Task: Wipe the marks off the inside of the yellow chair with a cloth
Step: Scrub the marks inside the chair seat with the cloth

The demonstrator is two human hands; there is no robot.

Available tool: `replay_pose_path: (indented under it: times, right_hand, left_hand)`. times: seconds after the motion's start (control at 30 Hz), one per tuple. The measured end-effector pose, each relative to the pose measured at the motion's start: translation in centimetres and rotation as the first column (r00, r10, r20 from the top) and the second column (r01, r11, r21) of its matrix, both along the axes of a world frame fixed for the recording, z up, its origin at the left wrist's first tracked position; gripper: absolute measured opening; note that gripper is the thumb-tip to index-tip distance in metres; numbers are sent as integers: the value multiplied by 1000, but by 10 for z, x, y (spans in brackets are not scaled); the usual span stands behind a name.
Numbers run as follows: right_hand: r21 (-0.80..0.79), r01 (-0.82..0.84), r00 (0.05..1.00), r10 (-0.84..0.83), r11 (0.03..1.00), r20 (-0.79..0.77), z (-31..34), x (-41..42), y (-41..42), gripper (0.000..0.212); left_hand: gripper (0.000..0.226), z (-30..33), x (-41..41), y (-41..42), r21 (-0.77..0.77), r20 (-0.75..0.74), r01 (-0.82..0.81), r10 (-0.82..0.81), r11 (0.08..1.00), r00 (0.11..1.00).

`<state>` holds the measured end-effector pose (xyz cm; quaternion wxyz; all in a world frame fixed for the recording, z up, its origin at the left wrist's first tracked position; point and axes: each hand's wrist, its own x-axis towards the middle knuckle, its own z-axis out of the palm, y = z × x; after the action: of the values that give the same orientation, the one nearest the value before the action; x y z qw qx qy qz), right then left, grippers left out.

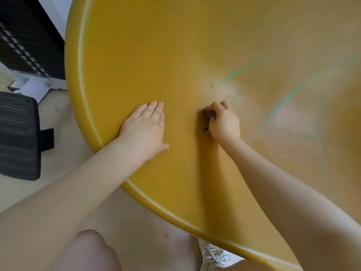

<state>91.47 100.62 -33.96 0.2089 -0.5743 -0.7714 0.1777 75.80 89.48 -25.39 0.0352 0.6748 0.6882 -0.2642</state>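
The yellow chair (148, 55) fills most of the view, a wide curved shell with a rounded rim. Green marks (281, 104) streak its inner surface to the right, with a shorter green streak (234, 74) and a pale scuffed patch above my right hand. My left hand (145, 126) lies flat on the shell near the rim, fingers straight and together. My right hand (223, 121) grips a small dark cloth (207, 115) and presses it against the shell just below the scuffed patch. Most of the cloth is hidden inside the fist.
A black office chair part (18, 133) lies on the pale floor at left. A black slatted panel on a white frame (29, 55) stands behind it. My knee (88, 251) and a white shoe (213, 255) are at the bottom, below the chair's rim.
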Motion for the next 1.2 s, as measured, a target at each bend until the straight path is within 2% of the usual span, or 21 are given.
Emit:
replay_pose_path:
  times: [0.07,0.1,0.17,0.27,0.33,0.4,0.5,0.57,0.63,0.67,0.73,0.83,0.9,1.07,1.2]
  right_hand:
    - [13,-196,973,196,981,-118,6,-10,-40,31]
    - [33,-297,941,298,954,-163,9,-14,-63,28]
    - [33,-443,871,438,896,-224,15,-15,-96,24]
    - [7,-517,831,504,856,-237,14,-10,-94,26]
    - [42,-489,849,487,871,-204,9,-10,-76,27]
    - [56,-390,905,394,919,-163,3,-9,-52,24]
    - [-6,-98,983,96,995,-154,-8,-4,-15,21]
    - [-71,80,970,-94,994,-224,-10,-9,-3,20]
    - [-106,161,960,-180,981,-212,-6,-22,-7,23]
    - [-85,142,970,-156,986,-187,-2,-28,-15,23]
    - [-22,-37,978,31,999,-204,8,-39,-41,25]
    - [32,-376,878,367,926,-309,19,-38,-75,34]
    - [28,-470,836,455,882,-308,17,-28,-77,36]
    - [6,-366,911,360,931,-200,4,1,-35,29]
    - [1,-64,993,64,998,-103,-7,41,38,23]
  left_hand:
    - [69,0,-1,2,48,38,2,-4,999,999]
    - [69,1,-2,2,49,42,5,-7,999,999]
    - [82,2,-1,1,20,37,8,-8,1000,999]
    - [97,3,-2,0,-15,32,17,-17,1000,999]
    - [103,3,-3,0,-4,23,19,-19,1000,1000]
    - [108,1,-2,1,0,11,5,-5,1000,1000]
    - [116,-3,3,1,12,-32,-43,44,999,999]
    - [119,-4,5,1,44,-62,-62,64,997,996]
    - [120,-1,6,2,46,-67,-67,70,997,995]
    - [120,1,7,2,40,-64,-69,72,997,995]
    - [120,2,7,3,36,-62,-69,71,997,996]
    - [116,3,7,5,35,-32,-52,53,998,998]
    - [109,3,9,6,19,-19,-42,42,999,999]
    - [107,4,19,21,44,-94,19,-15,999,995]
    - [117,-5,28,57,40,-130,79,-73,996,989]
